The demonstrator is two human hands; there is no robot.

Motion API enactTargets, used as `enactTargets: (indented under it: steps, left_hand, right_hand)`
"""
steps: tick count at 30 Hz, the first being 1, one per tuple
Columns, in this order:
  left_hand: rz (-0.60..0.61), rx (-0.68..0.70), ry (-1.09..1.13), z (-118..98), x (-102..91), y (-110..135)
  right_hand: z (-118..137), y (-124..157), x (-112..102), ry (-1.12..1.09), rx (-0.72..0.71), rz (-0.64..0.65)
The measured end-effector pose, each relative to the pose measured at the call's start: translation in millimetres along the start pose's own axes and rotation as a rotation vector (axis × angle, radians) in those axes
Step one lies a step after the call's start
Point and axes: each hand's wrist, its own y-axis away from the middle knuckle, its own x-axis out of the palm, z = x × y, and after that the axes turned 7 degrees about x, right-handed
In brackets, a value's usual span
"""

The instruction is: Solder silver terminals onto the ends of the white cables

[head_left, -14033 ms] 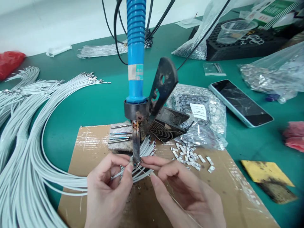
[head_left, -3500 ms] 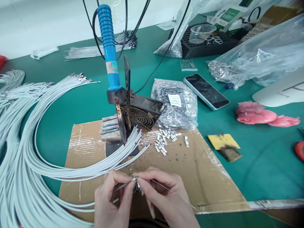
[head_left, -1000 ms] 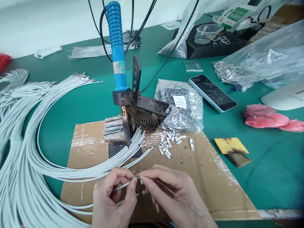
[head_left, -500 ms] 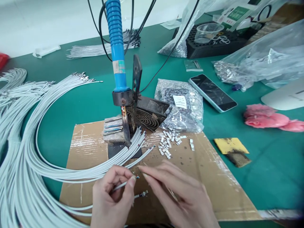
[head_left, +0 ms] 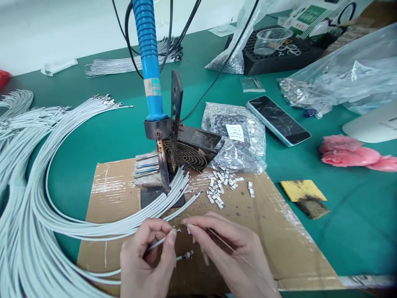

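Wire, white-jacketed and thin, pinched near its end between my left hand's thumb and forefinger; long axis runs low-left to upper-right, stripped tip pointing toward my right fingertips. It sits over the near edge of the cardboard sheet, close to me. My left hand is curled shut around it. A second wire end with a small metal terminal lies just below, pointing the same way, on the cardboard.

My right hand meets it tip to tip: thumb and forefinger closed on a fine strand of solder wire, bare grey metal, straight, slanting away down-right across the back of my hand. Whether a small piece is also held in that pinch I cannot tell.

Beyond the fingers, a fan of white wires sweeps in a smooth arc from the big bundle on the left, ends gathered at the soldering iron's base. Soldering iron stands nearly upright in a dark, scorched metal stand, blue ribbed handle up, tip down. Behind it a black grilled fan. Right of that, a scatter of small silvery terminals on the tape-glossed brown cardboard, and a crinkled clear bag of more. Farther right: phone, flat and glassy, on the green mat; stained yellow sponge.
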Motion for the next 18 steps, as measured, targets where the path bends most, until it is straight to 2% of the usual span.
enactTargets:
  steps: [2, 7, 14, 18]
  left_hand:
    - [-0.013, -0.028, 0.044, -4.8, -0.7, -2.2]
    - [-0.045, -0.009, 0.073, -6.6, 1.8, -0.3]
    - [-0.039, 0.202, -0.057, 3.9, 4.7, 8.7]
    - [-0.057, 0.264, -0.040, 4.1, 7.6, 10.9]
  right_hand:
    - [0.8, -1.2, 2.1, -0.135, 0.120, -0.016]
    - [0.9, -0.2, 10.5, -0.321, 0.267, 0.162]
    - [11.2, 5.6, 20.1, -0.411, 0.363, 0.059]
    - [13.9, 6.6, 22.6, -0.457, 0.440, 0.028]
